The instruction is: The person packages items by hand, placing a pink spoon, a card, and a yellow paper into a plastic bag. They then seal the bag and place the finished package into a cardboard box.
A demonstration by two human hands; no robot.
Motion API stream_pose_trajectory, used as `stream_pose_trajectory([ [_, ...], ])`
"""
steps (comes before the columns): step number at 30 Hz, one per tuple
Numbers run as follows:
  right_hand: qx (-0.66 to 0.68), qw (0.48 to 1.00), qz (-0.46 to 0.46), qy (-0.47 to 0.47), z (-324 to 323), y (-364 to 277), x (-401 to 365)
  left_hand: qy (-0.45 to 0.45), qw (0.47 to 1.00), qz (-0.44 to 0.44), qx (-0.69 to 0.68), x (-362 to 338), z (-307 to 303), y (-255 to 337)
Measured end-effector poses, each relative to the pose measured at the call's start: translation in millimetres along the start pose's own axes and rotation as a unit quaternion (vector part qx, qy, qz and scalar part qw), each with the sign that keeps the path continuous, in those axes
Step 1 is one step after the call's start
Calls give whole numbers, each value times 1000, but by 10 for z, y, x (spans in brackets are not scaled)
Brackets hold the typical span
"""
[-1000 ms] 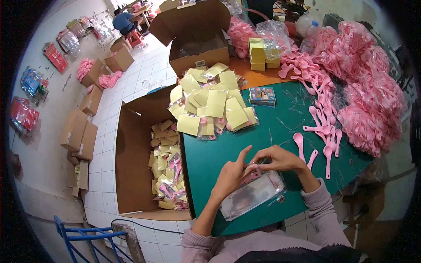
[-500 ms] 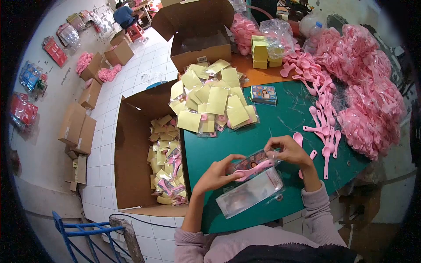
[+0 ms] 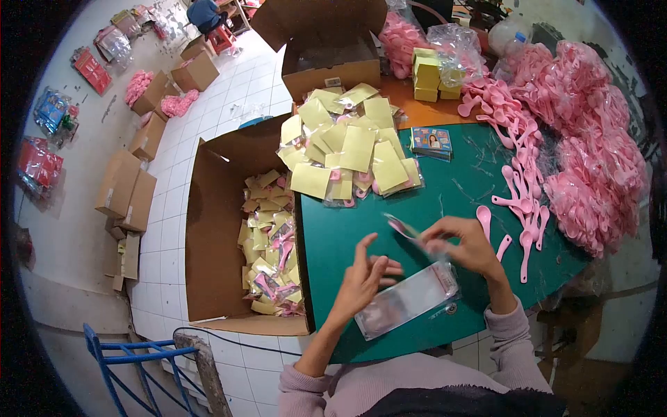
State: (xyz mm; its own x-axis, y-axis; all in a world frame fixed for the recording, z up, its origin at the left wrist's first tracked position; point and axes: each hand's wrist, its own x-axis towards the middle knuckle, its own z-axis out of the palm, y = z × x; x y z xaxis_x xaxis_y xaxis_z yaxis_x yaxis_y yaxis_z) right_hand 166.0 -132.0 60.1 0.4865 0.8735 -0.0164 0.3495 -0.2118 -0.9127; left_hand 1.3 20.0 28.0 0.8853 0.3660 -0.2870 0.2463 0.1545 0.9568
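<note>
My right hand (image 3: 464,243) pinches one end of a clear plastic packet (image 3: 403,228), which is tilted up and smeared by motion; a pink edge shows in it. My left hand (image 3: 361,285) is apart from the packet, fingers spread and holding nothing. Just below both hands, clear plastic bags (image 3: 406,304) lie flat on the green table top (image 3: 347,236). To the right of my right hand are loose pink spoons (image 3: 484,221), with more of them heaped farther back. A stack of printed cards (image 3: 431,142) sits beyond my hands.
Packets backed with yellow card (image 3: 358,149) are piled at the table's far left. An open cardboard box (image 3: 215,236) on the left holds many similar packets. Bagged pink spoons (image 3: 590,153) form a large mound at right. A seated person (image 3: 203,15) is far back.
My left hand has let go of the packet and opened. My right hand has swung the packet up and away from the left hand. The whole view has shifted slightly.
</note>
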Motion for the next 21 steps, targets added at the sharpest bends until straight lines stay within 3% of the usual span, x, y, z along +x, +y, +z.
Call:
stream_pose_trajectory([
  [1, 0, 1000, 1, -1, 16, -3, -1, -77, 969, -83, -218, -28, 42, -15],
  [2, -29, 990, -114, -81, 45, -11, 0, -99, 947, -112, -285, -18, 57, -76],
  [3, -56, 960, -227, -157, 70, -12, -4, -98, 947, -114, -285, -12, 61, -101],
  [5, -54, 961, -219, -160, 128, 64, -19, -65, 989, -97, -91, 7, 72, -145],
  [6, 2, 996, -78, -48, 219, 73, -47, -52, 981, -71, -176, 41, 76, -305],
  [7, 58, 994, 68, 67, 282, 103, -64, -53, 980, -73, -176, 27, 79, -271],
  [8, 56, 994, 91, 36, 312, 182, -54, -69, 972, -87, -210, 6, 84, -195],
  [9, 57, 993, 94, 39, 336, 207, -49, -84, 961, -101, -243, -13, 91, -143],
  [11, 249, 958, 144, -19, 406, 203, -8, -87, 965, -113, -220, -66, 106, -126],
  [13, 246, 959, 141, 18, 430, 228, 48, -86, 969, -121, -198, -114, 94, -156],
  [16, 247, 959, 120, 71, 431, 249, 107, -77, 985, -54, -143, -178, 66, -223],
  [19, 239, 963, 101, 73, 489, 315, 111, -76, 993, -65, -66, -201, 26, -268],
  [21, 219, 966, 115, 71, 487, 299, 110, -66, 989, -65, -111, -222, 37, -287],
])
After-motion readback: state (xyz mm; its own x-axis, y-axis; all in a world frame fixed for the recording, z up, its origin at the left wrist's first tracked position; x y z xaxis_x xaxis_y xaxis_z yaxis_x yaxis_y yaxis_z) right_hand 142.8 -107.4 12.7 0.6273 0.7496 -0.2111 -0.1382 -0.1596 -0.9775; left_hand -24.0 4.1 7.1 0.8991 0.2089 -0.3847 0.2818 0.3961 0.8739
